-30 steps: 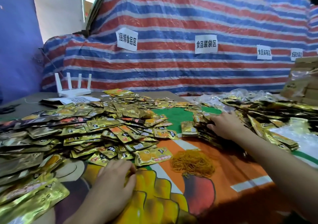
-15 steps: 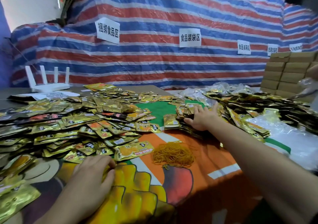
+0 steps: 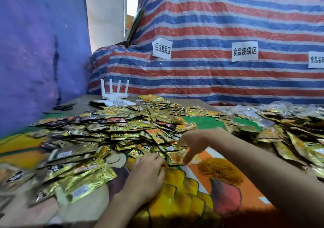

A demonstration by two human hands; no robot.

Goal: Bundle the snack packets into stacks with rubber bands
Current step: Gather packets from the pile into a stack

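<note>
My right hand [image 3: 192, 142] hung with fingers spread over a flat gold-and-orange foil snack packet [image 3: 176, 158], one fingertip about touching it and nothing pinched. My left hand [image 3: 149, 173] lay just beside that packet, fingers curled at its edge; I could not tell whether they held anything. The tangled pile of orange rubber bands [image 3: 220, 172] sat just outward of the right fingers. I judged it best to slide packets together flat, square their edges between both hands, then draw a single band.

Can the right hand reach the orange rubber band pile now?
Probably yes: the right hand is open, close beside the tangled orange pile of rubber bands, which lies uncovered, with nothing between them.
</note>
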